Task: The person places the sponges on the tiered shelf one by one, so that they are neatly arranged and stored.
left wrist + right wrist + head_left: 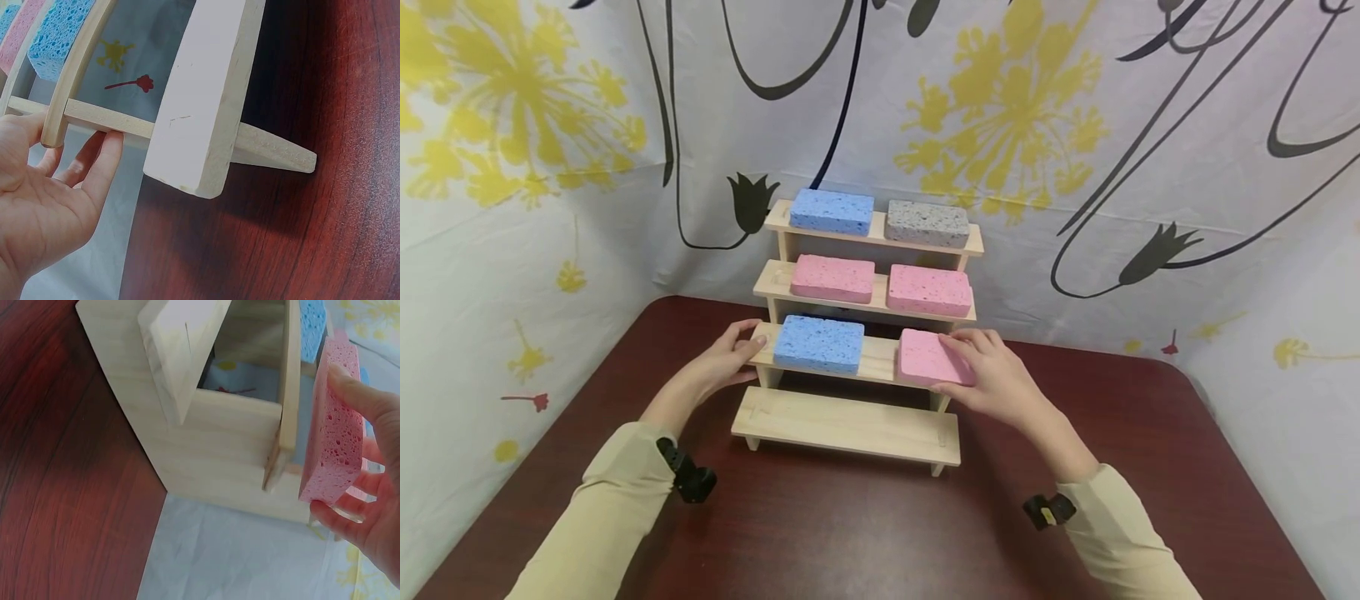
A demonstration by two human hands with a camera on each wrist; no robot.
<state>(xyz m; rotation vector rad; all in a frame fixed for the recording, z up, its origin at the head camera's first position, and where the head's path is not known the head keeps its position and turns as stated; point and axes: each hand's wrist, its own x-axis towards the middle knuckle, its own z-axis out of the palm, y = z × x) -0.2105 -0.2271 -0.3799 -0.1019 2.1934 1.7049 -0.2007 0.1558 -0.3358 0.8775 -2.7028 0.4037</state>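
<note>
A four-tier wooden stand (850, 421) rises in steps on the table. My left hand (718, 362) grips the left end of its second tier from the bottom; in the left wrist view the fingers (103, 165) curl under the board. My right hand (1000, 379) holds a pink sponge (919, 354) at the right end of that same tier. In the right wrist view this sponge (334, 434) is tilted off the board (284, 425), thumb on its face and fingers behind. A blue sponge (820, 343) lies on that tier beside my left hand.
Two pink sponges lie on the third tier, one left (832, 279) and one right (928, 290). A blue sponge (831, 211) and a grey sponge (927, 223) top the stand. Behind the dark red table (820, 533) hangs a patterned cloth (865, 125).
</note>
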